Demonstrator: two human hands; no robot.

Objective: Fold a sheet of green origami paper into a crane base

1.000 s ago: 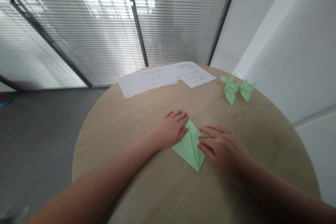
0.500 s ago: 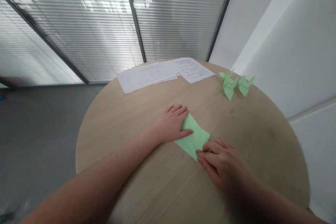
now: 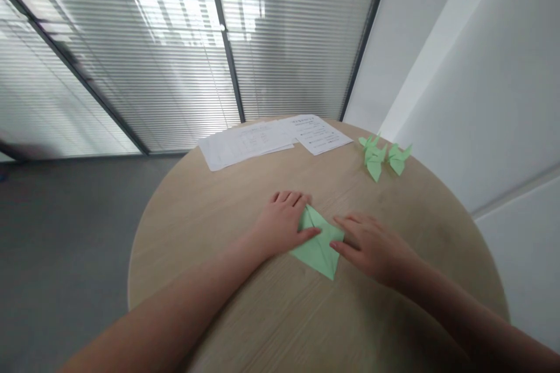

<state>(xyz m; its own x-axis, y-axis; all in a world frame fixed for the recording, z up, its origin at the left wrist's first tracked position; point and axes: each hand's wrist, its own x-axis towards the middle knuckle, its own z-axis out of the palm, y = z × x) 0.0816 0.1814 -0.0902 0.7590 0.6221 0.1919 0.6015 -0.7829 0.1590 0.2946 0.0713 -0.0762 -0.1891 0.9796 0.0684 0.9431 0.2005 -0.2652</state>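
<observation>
A folded light-green paper (image 3: 318,247) lies flat on the round wooden table (image 3: 210,227), its point toward me. My left hand (image 3: 282,224) presses flat on its left side, fingers stretched out, thumb across the paper. From the right, my right hand (image 3: 371,245) rests on the paper's right flap with fingers extended and together.
Two finished green paper cranes (image 3: 381,156) stand at the far right of the table. White printed sheets (image 3: 271,137) lie at the far edge. Beyond are glass walls with blinds, a grey floor on the left and a white wall on the right.
My right hand slid down to the paper's near tip, then back up onto its right flap. The left hand stayed pressed on the paper. The view shifted a little.
</observation>
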